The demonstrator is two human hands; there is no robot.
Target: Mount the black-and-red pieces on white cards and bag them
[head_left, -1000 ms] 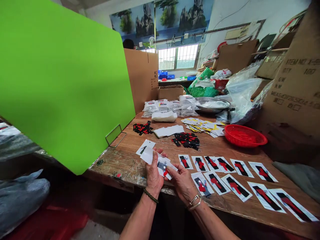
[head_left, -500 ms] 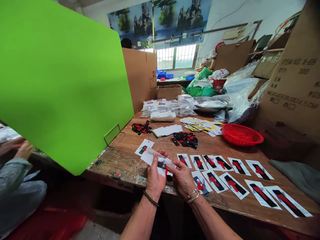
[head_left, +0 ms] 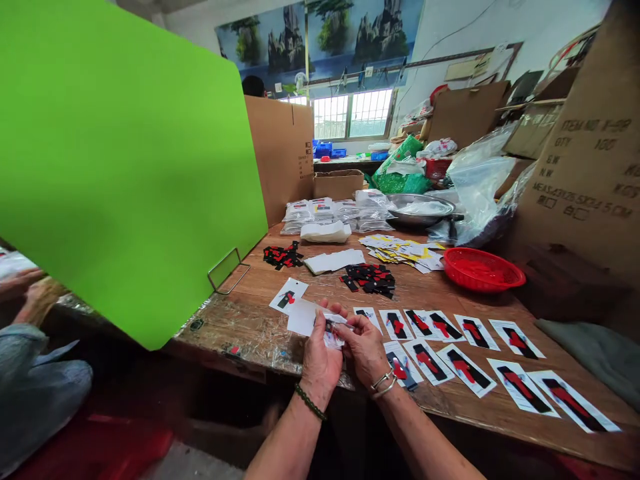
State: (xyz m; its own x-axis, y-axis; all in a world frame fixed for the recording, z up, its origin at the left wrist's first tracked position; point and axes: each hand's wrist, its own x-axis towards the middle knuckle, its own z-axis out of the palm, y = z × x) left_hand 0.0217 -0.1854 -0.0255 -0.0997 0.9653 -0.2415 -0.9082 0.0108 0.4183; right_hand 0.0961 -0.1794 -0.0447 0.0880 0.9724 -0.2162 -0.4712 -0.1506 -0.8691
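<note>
Over the tabletop (head_left: pixel 425 291), left hand (head_left: pixel 321 360) and right hand (head_left: pixel 368 349) clamp a card (head_left: pixel 301 319) in their grip. Beyond are a basket (head_left: pixel 480 286) and window (head_left: pixel 369 115).

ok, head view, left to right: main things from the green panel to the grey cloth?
Green panel → printed white card on the table → left hand → right hand → red basket → grey cloth.

- I saw the left hand (head_left: pixel 323 360) cupped, thumb (head_left: pixel 319 325) pointing up.
- The right hand (head_left: pixel 366 352) showed its back, fingertips bent in toward the left hand.
- Both bare forearms (head_left: pixel 425 433) slanted inward, wrists (head_left: pixel 384 383) apart.
</note>
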